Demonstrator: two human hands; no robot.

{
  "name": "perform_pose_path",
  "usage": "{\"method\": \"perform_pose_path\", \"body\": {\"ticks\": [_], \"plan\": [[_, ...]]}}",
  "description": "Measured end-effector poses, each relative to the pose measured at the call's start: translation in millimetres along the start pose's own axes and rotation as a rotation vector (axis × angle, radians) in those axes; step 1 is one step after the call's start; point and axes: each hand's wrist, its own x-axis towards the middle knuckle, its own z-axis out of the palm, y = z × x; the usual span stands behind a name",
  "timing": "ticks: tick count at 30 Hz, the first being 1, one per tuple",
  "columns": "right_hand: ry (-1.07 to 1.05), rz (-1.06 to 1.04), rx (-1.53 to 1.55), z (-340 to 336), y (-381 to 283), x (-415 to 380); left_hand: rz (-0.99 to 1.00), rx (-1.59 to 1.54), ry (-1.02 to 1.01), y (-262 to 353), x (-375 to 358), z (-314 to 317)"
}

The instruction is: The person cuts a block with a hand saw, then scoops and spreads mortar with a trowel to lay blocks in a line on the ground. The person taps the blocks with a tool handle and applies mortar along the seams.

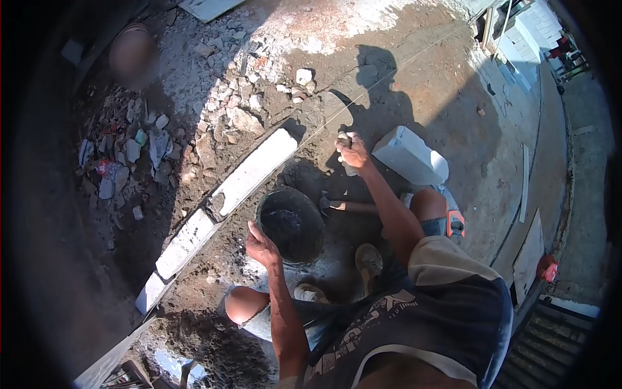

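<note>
My left hand (262, 246) is at the left rim of a dark round bucket (291, 223), its fingers closed on the edge. Inside the bucket lies something dark and wet. Up and to the right, my right hand (352, 152) is closed around a small greyish tool (348, 167), whose shape is partly hidden by the fingers. A row of white blocks (258, 170) runs diagonally beside the bucket. Right of my right hand rests a large white block (411, 155). A hammer (350, 206) lies between the bucket and my right forearm.
A taut string (389, 79) crosses above the block row. Rubble (243, 120) lies beyond the blocks, with debris (129, 146) at the left. An orange-handled saw (455, 223) is by my right knee. Wet mortar (207, 347) is heaped at the lower left.
</note>
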Motion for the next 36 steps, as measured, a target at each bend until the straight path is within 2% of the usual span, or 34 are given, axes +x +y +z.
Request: {"method": "perform_pose_path", "body": {"ticks": [3,5,7,9,11,12,13,14,15,16,19,20,22,24,27,28,30,31,32,34,35,36], "plan": [[0.119,0.102,-0.269,-9,-14,-55,0.010,0.004,0.043,-8,10,10],[0.096,0.161,-0.216,-13,-19,-92,-0.011,0.042,-0.009,0,7,2],[0.045,0.137,-0.185,-18,-10,-125,0.066,0.002,0.011,-7,12,-1],[-0.039,0.143,-0.354,-23,-5,-158,0.012,0.033,-0.009,-24,23,-12],[-0.191,0.049,-0.741,-29,-14,-176,-0.031,0.177,-0.018,-38,37,-25],[-0.221,-0.034,-0.936,-32,-21,-185,0.070,-0.049,-0.014,-68,53,-21],[-0.199,-0.166,-1.143,-34,-31,-194,0.012,0.138,-0.033,-48,51,-33],[-0.180,-0.205,-1.239,-36,-39,-193,0.119,0.108,0.008,-69,64,-30],[-0.181,-0.238,-1.336,-32,-45,-192,0.090,0.035,-0.060,-55,58,-38],[-0.196,-0.268,-1.432,-26,-50,-189,0.229,0.121,0.040,-47,54,-39],[-0.263,-0.343,-1.579,-14,-52,-168,0.239,0.214,0.012,-20,40,-49],[-0.295,-0.390,-1.585,-17,-50,-166,0.167,0.267,-0.037,-22,44,-49],[-0.382,-0.493,-1.589,-16,-42,-163,0.266,0.203,0.004,-31,45,-46],[-0.357,-0.473,-1.586,-13,-36,-166,0.388,0.069,0.043,-41,46,-44],[-0.315,-0.450,-1.586,-16,-26,-179,0.411,0.121,0.097,-61,57,-40],[-0.314,-0.444,-1.589,-17,-21,-182,0.302,0.217,0.077,-63,64,-42],[-0.292,-0.482,-1.650,-13,-3,-169,0.011,0.318,-0.115,-62,72,-55],[-0.240,-0.476,-1.686,-8,-4,-167,0.132,0.154,0.023,-83,76,-52],[-0.243,-0.459,-1.683,-3,-15,-167,0.066,0.389,0.032,-56,63,-63],[-0.354,-0.367,-1.637,5,-35,-167,0.061,0.190,0.036,-58,60,-74],[-0.387,-0.330,-1.671,15,-54,-178,0.225,0.143,0.113,-90,70,-70],[-0.354,-0.368,-1.678,18,-47,-177,0.174,0.240,0.131,-80,72,-74]]}}
